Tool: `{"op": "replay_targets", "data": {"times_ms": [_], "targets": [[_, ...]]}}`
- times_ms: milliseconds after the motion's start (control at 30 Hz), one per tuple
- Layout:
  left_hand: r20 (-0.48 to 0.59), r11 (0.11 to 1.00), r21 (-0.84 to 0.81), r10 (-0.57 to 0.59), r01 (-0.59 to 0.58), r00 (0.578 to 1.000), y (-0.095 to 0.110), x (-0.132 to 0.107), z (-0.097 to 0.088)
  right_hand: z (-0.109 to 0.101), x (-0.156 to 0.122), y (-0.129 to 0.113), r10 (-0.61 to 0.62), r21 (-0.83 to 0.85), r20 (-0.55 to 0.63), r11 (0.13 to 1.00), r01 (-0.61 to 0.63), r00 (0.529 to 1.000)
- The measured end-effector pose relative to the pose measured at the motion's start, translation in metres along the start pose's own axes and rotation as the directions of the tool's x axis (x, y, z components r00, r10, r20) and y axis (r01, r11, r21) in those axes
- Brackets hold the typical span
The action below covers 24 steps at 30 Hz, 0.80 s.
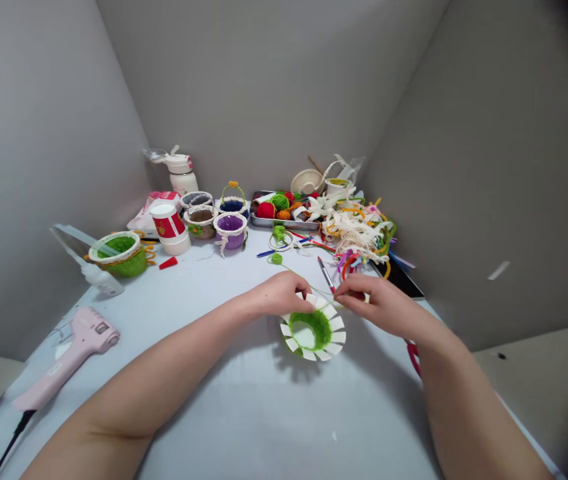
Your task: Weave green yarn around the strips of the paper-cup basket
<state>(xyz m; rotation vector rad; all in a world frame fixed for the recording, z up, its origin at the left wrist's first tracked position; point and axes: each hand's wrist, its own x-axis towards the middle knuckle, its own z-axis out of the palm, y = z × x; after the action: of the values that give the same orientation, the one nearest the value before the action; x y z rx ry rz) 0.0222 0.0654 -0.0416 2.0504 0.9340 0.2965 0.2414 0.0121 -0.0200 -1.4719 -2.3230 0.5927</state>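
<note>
A paper cup (337, 337) with its wall cut into splayed white strips is in front of me, green yarn (320, 327) woven round its inside. My left hand (287, 293) grips the cup at its far left rim, fingers curled and partly hidden behind the strips. Just right of the cup, my right hand (371, 297) pinches a green strand that runs to the strips. Another stretch of the strand leads back towards a small green yarn ball (277, 258). A pen (326, 275) lies close to my right fingertips.
On the left lie a pink glue gun (71, 357), a glue bottle (101, 279) and a green woven basket (131, 263). Farther back are paper cups (169, 230), small baskets (231, 233), a metal tray (284, 223) of yarn and a tangled yarn heap (359, 230). Red-handled scissors (413, 358) sit partly behind my right forearm.
</note>
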Motion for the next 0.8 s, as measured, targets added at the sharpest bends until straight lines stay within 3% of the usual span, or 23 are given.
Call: {"op": "replay_targets", "data": {"times_ms": [100, 233, 500, 633, 800], "targets": [[-0.001, 1.0, -0.006, 0.004, -0.004, 1.0, 0.0, 0.0, 0.0, 0.011, 0.004, 0.013, 0.068, 0.096, 0.114, 0.992, -0.079, 0.991], [0.023, 1.0, -0.022, -0.021, 0.022, 1.0, 0.001, -0.001, -0.004, 0.026, 0.007, 0.019, 0.021, 0.18, 0.307, 0.981, -0.079, 0.952], [0.028, 0.994, 0.088, -0.06, 0.057, 0.998, 0.0, -0.006, -0.027, 0.049, 0.018, 0.009, 0.082, 0.184, 0.068, 0.978, -0.094, 0.994], [0.102, 0.986, 0.16, -0.07, 0.053, 0.992, -0.005, -0.008, -0.034, 0.059, 0.021, 0.005, 0.057, 0.226, 0.053, 0.972, -0.068, 0.997], [0.074, 0.999, 0.031, 0.022, -0.025, 0.997, -0.004, -0.004, -0.027, 0.067, 0.023, 0.005, 0.05, 0.249, 0.043, 0.967, -0.059, 0.998]]}}
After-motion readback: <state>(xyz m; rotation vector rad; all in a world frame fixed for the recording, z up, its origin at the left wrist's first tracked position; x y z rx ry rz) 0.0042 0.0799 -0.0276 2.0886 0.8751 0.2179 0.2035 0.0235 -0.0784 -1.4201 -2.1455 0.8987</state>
